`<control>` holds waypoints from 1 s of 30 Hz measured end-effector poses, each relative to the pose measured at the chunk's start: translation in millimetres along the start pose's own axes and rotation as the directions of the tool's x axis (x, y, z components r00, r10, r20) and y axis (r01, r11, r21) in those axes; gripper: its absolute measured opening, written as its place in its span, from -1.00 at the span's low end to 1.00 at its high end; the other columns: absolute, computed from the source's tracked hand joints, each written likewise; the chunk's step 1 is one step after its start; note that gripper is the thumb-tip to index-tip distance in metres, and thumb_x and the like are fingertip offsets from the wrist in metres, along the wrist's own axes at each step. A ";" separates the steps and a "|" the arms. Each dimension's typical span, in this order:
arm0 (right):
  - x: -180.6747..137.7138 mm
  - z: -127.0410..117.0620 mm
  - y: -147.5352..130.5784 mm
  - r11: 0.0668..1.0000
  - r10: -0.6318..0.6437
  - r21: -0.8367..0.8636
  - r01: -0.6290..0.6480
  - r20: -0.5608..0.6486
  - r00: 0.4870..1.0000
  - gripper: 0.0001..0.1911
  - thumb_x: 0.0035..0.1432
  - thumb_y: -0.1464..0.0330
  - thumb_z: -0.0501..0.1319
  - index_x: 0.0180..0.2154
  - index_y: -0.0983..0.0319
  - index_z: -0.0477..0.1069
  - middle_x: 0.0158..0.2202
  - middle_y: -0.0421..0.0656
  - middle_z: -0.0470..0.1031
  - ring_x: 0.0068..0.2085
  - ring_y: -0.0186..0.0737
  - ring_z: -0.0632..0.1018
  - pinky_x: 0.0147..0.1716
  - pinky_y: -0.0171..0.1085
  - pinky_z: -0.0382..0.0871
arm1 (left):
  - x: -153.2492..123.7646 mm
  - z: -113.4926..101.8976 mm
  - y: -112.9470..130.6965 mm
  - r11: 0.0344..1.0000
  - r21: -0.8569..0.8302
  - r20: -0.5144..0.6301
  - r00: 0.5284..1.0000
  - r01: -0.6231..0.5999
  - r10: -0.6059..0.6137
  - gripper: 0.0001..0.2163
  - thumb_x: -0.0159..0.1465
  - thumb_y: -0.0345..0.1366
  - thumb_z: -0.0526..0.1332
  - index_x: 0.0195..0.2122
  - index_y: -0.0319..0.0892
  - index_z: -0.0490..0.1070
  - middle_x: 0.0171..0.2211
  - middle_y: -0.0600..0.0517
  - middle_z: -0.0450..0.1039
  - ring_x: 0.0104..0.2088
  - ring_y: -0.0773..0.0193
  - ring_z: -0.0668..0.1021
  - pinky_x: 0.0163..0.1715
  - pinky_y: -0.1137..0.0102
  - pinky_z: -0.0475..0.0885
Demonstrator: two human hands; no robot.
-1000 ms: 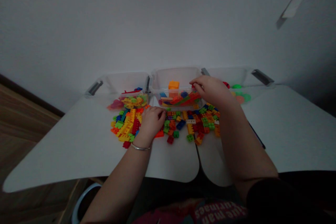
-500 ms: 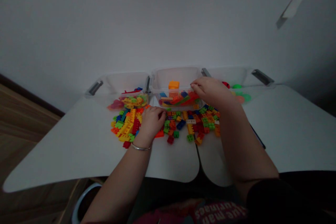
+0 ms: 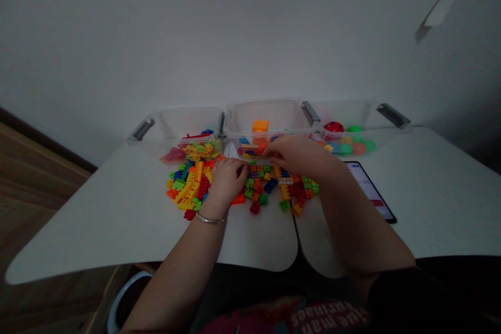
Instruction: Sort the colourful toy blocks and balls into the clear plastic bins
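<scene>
My left hand [image 3: 228,177], with a silver bangle on its wrist, rests on a pile of toy building bricks [image 3: 190,188]. Its fingers are loosely bent and partly apart, and no brick shows between them. My right hand [image 3: 299,154] hangs over more loose bricks [image 3: 287,190], just in front of the middle clear bin [image 3: 270,115]. The thumb and fingers point left with a gap between them, and nothing held is visible. Through that bin's front I see colourful pieces, among them an orange block [image 3: 260,126].
To the left, another clear bin [image 3: 188,117] holds yellow, red and blue toys. A right-hand bin [image 3: 348,112] contains coloured balls and a red toy [image 3: 334,127]. A phone [image 3: 373,190] lies on the white table [image 3: 434,193] beside my right forearm. Behind is a wall.
My right hand has come down and left, from above the middle bin's right edge to the bricks before it. The phone and red toy are now uncovered. My left hand stays put.
</scene>
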State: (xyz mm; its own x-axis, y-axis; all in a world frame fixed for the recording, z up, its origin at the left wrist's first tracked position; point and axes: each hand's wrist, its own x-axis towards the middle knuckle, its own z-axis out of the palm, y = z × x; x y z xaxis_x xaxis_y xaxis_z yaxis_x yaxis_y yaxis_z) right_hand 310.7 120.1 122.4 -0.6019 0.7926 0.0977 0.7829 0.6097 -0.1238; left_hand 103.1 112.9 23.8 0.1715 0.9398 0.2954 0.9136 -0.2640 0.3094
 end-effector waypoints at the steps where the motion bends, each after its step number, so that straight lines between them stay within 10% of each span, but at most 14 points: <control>1: 2.8 4.9 -2.8 1.000 -0.012 -0.009 0.012 0.049 0.999 -0.71 0.25 0.41 0.13 -0.11 0.12 0.59 -0.11 -0.12 0.63 -0.12 -0.14 0.59 -0.16 -0.24 0.40 | -0.1 -0.2 0.1 1.000 0.005 0.001 1.000 0.000 0.000 -0.74 0.31 -0.26 0.08 -0.18 -0.09 0.59 -0.17 -0.04 0.61 -0.11 0.07 0.53 -0.01 0.18 0.37; 15: 16.7 40.2 -17.9 0.990 0.093 -0.125 -0.061 0.264 0.960 -0.75 0.22 0.37 0.20 -0.11 0.30 0.55 -0.14 0.07 0.62 -0.10 0.02 0.63 -0.21 -0.20 0.51 | -1.9 -1.6 3.3 0.997 0.027 -0.028 0.997 0.074 -0.074 -0.76 0.31 -0.27 0.10 -0.22 -0.06 0.59 -0.17 -0.01 0.61 -0.05 0.04 0.51 0.13 0.06 0.25; 30: 21.7 49.8 -21.4 0.973 0.160 -0.194 -0.123 0.186 0.969 -0.75 0.22 0.40 0.18 -0.12 0.32 0.56 -0.16 0.14 0.62 -0.12 0.06 0.64 -0.23 -0.14 0.53 | -2.1 -2.8 3.3 0.996 0.030 -0.036 0.996 0.086 -0.085 -0.77 0.30 -0.28 0.11 -0.22 -0.06 0.59 -0.17 -0.02 0.61 -0.05 0.04 0.51 0.11 0.08 0.27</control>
State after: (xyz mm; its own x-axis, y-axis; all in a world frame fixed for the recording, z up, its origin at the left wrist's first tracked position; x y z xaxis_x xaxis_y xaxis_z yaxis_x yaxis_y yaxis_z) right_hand 273.0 124.3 78.0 -0.4877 0.8662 -0.1089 0.8667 0.4954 0.0589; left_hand 104.7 109.4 26.8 0.0796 0.9506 0.3001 0.9356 -0.1751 0.3065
